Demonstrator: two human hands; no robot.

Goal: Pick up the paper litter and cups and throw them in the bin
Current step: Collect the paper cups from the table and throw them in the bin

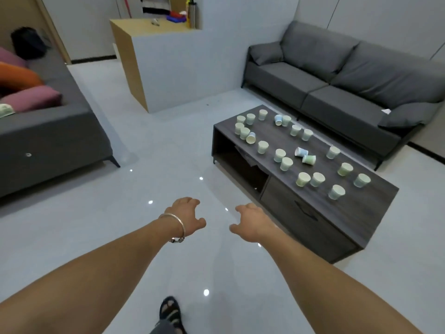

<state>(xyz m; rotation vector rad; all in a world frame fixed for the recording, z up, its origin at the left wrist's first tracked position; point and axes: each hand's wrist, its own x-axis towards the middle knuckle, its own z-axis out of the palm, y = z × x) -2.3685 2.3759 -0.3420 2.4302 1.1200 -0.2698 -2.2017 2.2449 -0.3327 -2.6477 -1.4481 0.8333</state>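
Two empty hands, left (186, 216) and right (252, 222), hover near cup-strewn table (320, 220).

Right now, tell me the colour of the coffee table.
Coffee table: dark grey-brown wood grain, seen in head view.

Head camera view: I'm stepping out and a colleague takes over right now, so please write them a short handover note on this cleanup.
Left hand: open, empty, held out over the floor.
Right hand: open, empty, nearer the coffee table.
Paper cups: roughly two dozen spread over the coffee table top, a few on their sides, such as the tipped cup.
A white paper scrap lies on the grey sofa behind the table.
Done: nothing that shows; no cup is in hand.
Left: collect all cups and the scrap. No bin is clearly in view, so find it first.
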